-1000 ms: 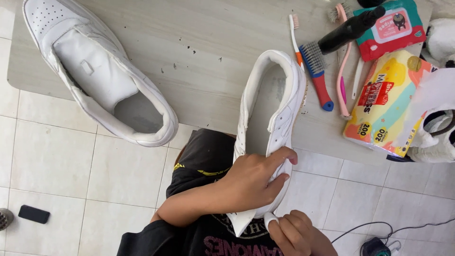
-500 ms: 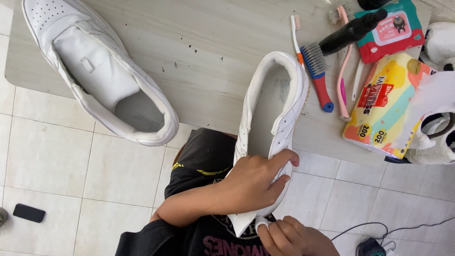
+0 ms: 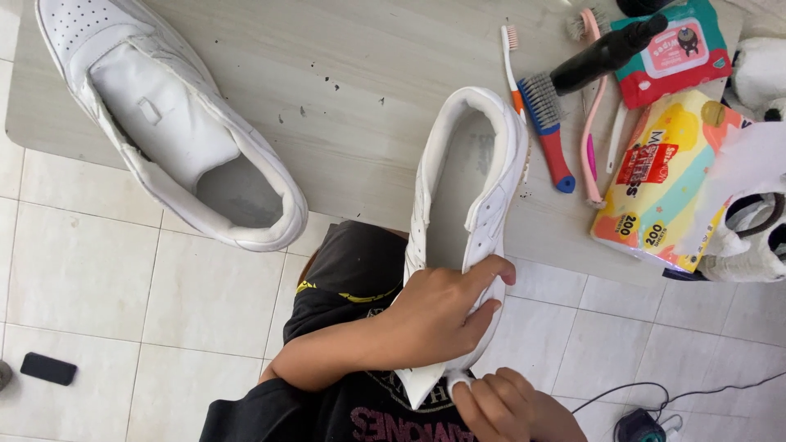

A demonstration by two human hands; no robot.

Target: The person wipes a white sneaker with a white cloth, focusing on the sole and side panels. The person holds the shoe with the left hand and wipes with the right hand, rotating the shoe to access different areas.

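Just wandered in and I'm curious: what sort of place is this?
Probably a home or small shoe-cleaning corner: a low wooden table on a tiled floor, white sneakers, cleaning brushes and wet-wipe packs.

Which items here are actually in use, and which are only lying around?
In use:
left hand, gripping the white shoe
right hand, pinching that shoe's toe end

Lying about:
second white shoe
brushes and toothbrushes
wipes packs
small black object on floor
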